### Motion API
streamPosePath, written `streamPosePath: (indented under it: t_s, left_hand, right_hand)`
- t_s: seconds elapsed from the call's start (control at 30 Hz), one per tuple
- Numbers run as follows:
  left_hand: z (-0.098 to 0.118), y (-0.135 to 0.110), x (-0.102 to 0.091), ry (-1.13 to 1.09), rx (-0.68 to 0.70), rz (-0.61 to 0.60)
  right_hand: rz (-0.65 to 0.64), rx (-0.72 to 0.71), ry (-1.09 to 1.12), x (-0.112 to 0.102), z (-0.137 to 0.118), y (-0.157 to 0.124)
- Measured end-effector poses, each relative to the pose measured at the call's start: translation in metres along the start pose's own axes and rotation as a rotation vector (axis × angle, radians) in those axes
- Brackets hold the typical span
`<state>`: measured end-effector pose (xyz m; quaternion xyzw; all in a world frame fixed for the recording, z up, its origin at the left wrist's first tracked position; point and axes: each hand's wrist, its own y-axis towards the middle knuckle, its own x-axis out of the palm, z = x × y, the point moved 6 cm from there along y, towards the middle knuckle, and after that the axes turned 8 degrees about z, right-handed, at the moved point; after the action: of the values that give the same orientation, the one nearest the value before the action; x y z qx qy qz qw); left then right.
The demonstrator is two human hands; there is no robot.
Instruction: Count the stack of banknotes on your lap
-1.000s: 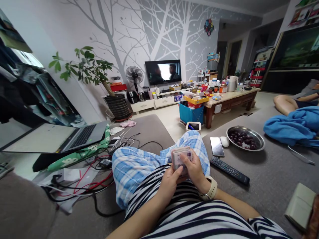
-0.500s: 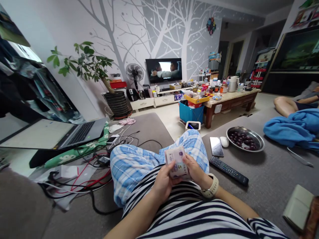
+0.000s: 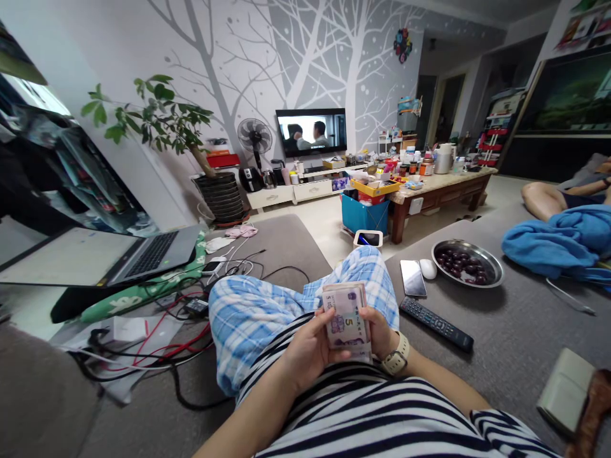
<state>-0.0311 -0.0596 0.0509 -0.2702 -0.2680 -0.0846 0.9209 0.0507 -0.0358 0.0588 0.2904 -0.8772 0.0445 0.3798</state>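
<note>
A stack of purple-and-white banknotes [image 3: 347, 321], marked with a 5, is held upright above my lap. My left hand [image 3: 310, 350] grips its left side, thumb on the face and fingers around the lower edge. On the right side, my right hand [image 3: 380, 332] holds the stack, its thumb at the edge and its other fingers mostly hidden behind. One note sticks out a little at the bottom of the stack. A pale watch [image 3: 396, 356] is on my right wrist.
Right of me on the sofa lie a remote control [image 3: 436, 324], a phone [image 3: 413, 278], a white mouse [image 3: 428, 269], a metal bowl [image 3: 496, 280] of dark fruit and a pale wallet [image 3: 566, 389]. Left are tangled cables [image 3: 174, 362] and a laptop [image 3: 157, 254]. Another person's leg [image 3: 544, 197] shows far right.
The stack has turned more upright and shifted slightly right. My right thumb has moved from the notes' face to their edge, and more of the top note shows.
</note>
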Motion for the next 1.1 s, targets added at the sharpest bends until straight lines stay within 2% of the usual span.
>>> streamPosePath:
  t_s: [0.17, 0.3, 0.47, 0.63, 0.73, 0.9, 1.1]
  left_hand:
    - [0.008, -0.008, 0.003, 0.023, -0.006, -0.046]
    - [0.011, -0.008, 0.003, 0.071, 0.068, 0.036]
    - [0.012, 0.002, -0.008, 0.058, 0.219, 0.255]
    - [0.006, 0.011, -0.015, 0.081, 0.195, 0.348]
    - [0.011, 0.012, -0.015, 0.131, 0.116, 0.309]
    - [0.022, 0.009, -0.007, 0.05, 0.046, 0.165]
    - [0.011, 0.015, -0.008, 0.03, 0.141, 0.189]
  right_hand:
    - [-0.032, 0.013, 0.03, 0.004, -0.003, -0.001]
    - [0.008, 0.003, -0.028, 0.0, -0.003, 0.0]
    - [0.198, -0.093, -0.204, -0.02, 0.0, 0.006]
    - [0.444, -0.206, -0.311, -0.047, 0.002, 0.013]
    - [0.515, -0.222, -0.337, -0.056, 0.002, 0.013]
    - [0.452, -0.212, -0.271, -0.054, 0.002, 0.013]
    - [0.439, -0.195, -0.264, -0.049, 0.002, 0.012]
